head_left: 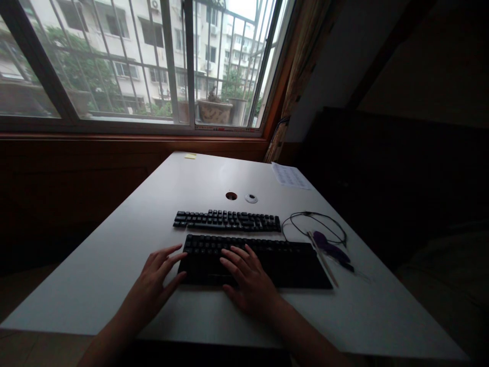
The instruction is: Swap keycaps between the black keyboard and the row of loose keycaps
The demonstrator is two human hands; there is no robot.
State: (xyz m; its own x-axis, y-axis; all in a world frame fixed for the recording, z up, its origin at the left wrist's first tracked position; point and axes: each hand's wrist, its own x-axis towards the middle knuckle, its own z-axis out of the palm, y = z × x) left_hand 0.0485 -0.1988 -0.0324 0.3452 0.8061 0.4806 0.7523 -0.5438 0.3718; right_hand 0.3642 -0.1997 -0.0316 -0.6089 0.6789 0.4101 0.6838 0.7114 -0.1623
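Presently, the black keyboard (296, 265) lies flat on the white desk (114, 255), close to its near edge, and both hands are placed at it. The left hand (155, 275) is at the left end of the keyboard: its fingers are spread and slightly bent, and the tips of the forefinger and the thumb come just to that short side, while most of this hand is above the bare desk. Whether these tips really touch the side, I cannot tell. The right hand (250, 283) is above the left half of the keyboard, with its fingers lightly curved and a little apart, pinching nothing; the tips point to the keys at the back, and the thumb is over the front edge. If these fingers press on something, it cannot be told from here. Behind the keyboard, and well beyond the fingertips, many black key caps (229, 220) are laid in rows, with narrow gaps between them. To the right of these rows a thin black cable (346, 237) makes loops, and near it is a purple object (330, 248). Beside the right end of the keyboard lies a slim stick (324, 259), well apart from both hands.
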